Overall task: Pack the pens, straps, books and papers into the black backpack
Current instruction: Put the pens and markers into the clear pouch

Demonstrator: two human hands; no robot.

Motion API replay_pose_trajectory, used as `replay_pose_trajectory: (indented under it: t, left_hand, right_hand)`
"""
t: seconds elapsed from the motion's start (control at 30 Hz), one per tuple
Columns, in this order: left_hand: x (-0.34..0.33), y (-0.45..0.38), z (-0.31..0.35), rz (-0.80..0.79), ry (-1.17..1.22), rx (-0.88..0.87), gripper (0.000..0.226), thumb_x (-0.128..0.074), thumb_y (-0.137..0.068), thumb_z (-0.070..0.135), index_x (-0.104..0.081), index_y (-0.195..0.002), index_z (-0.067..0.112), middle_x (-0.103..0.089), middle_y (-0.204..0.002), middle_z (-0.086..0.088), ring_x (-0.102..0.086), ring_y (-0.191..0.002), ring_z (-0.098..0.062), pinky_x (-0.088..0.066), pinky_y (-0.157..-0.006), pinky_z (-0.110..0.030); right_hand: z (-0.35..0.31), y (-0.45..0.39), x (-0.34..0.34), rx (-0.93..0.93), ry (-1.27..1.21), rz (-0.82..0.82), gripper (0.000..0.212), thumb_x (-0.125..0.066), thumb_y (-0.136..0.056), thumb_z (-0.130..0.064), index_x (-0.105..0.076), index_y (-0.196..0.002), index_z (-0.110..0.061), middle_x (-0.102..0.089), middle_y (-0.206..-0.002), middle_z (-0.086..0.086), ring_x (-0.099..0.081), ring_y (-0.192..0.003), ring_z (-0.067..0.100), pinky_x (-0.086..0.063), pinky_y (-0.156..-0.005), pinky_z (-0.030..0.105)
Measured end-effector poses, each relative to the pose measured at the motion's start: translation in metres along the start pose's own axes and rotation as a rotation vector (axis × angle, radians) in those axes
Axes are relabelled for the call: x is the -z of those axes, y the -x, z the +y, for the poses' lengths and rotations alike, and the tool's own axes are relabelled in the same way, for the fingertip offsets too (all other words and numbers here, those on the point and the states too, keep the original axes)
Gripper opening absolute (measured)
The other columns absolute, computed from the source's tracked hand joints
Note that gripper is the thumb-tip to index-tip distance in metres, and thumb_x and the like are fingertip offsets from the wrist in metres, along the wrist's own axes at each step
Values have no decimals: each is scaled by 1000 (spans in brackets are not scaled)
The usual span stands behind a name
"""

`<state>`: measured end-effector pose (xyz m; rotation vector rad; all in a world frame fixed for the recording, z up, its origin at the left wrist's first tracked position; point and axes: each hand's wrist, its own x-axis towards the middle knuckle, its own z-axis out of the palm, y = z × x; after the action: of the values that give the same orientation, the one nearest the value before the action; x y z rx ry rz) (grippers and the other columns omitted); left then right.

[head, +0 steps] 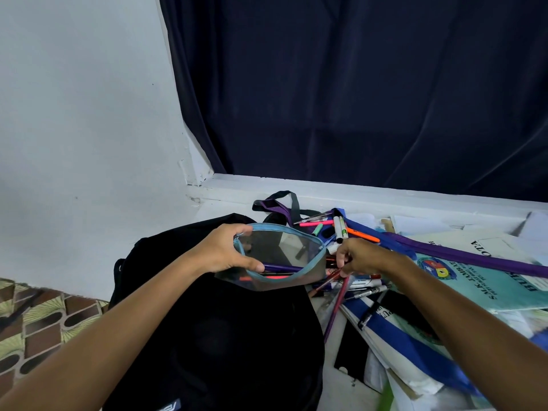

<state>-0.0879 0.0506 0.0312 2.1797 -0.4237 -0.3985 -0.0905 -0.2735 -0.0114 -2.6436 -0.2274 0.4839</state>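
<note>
Over the black backpack (213, 321), the left hand (221, 250) pinched the open mouth of a clear pencil pouch (281, 256) with a blue zip edge, thumb along the near lip and fingers curled over the far one. Inside the pouch lay a purple pen (281, 267) and an orange-red pen (272, 277), both near its lower seam. To the right of the pouch, the right hand (360, 256) had its fingers curled around a small bunch of pens (333, 280), their tips angled down toward the pouch's right corner.

Just right of the pouch and below that hand, more loose pens (364, 287) lay scattered in a heap, and behind the pouch sat another cluster with a pink pen (315, 223), an orange marker (363, 235) and 2 white markers (341, 229). A purple strap (474, 252) ran off to the right of the pouch across a teal booklet (480, 280), with papers (444, 226) stacked behind it. Another purple-and-black strap (280, 207) looped just behind the pouch. A blue-and-white folder (394, 336) lay to the right of the backpack, below the pens.

Behind everything hung a dark curtain (355, 84) beside a white wall (83, 114), and a patterned mat (38, 318) showed to the left of the backpack.
</note>
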Motion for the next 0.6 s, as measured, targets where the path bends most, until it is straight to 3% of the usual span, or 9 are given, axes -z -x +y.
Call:
replay_pose_trajectory:
  t: [0.13, 0.2, 0.3, 0.4, 0.5, 0.6]
  left_hand:
    - [0, -1, 0, -13, 39, -15, 110, -89, -18, 67, -59, -119, 35, -66, -109, 25, -64, -107, -3, -49, -101, -32]
    - [0, -2, -2, -6, 57, -8, 107, -91, -18, 65, -59, -116, 37, -67, -111, 21, -65, -106, -3, -50, -100, -32]
    - [0, -2, -2, -14, 91, -7, 92, -92, -19, 61, -59, -104, 44, -68, -110, 18, -66, -103, -1, -52, -94, -26]
    - [-1, 0, 2, -24, 103, 2, 84, -92, -23, 54, -56, -98, 46, -69, -96, 31, -65, -97, 8, -52, -84, -14]
    - [-1, 0, 4, -32, 95, 7, 79, -90, -28, 47, -54, -98, 44, -65, -90, 41, -64, -92, 14, -51, -79, -11]
    - [-1, 1, 3, -24, 88, 12, 76, -90, -30, 44, -55, -98, 43, -64, -89, 43, -64, -91, 14, -51, -80, -11]
  right_hand:
    - [6, 4, 13, -26, -86, 20, 12, -76, -80, -5, -67, -80, -13, -67, -85, 3, -62, -78, 14, -47, -66, 24]
    - [10, 11, 26, -36, -148, 65, 10, -76, -80, -6, -68, -79, -12, -67, -82, 2, -62, -80, 16, -45, -68, 28]
    - [18, 27, 52, -51, -364, 191, 6, -73, -81, -4, -70, -77, -7, -68, -71, 0, -59, -67, 11, -43, -60, 22]
    - [27, 38, 75, -63, -561, 391, 7, -73, -81, 0, -72, -76, -4, -67, -63, 1, -54, -63, 15, -39, -57, 27]
    - [24, 41, 86, -46, -730, 516, 7, -70, -84, 0, -71, -78, -3, -68, -73, 7, -53, -66, 16, -42, -60, 29]
    - [5, 40, 87, 21, -799, 502, 2, -71, -83, -5, -71, -82, -3, -70, -76, 6, -54, -66, 13, -44, -61, 26]
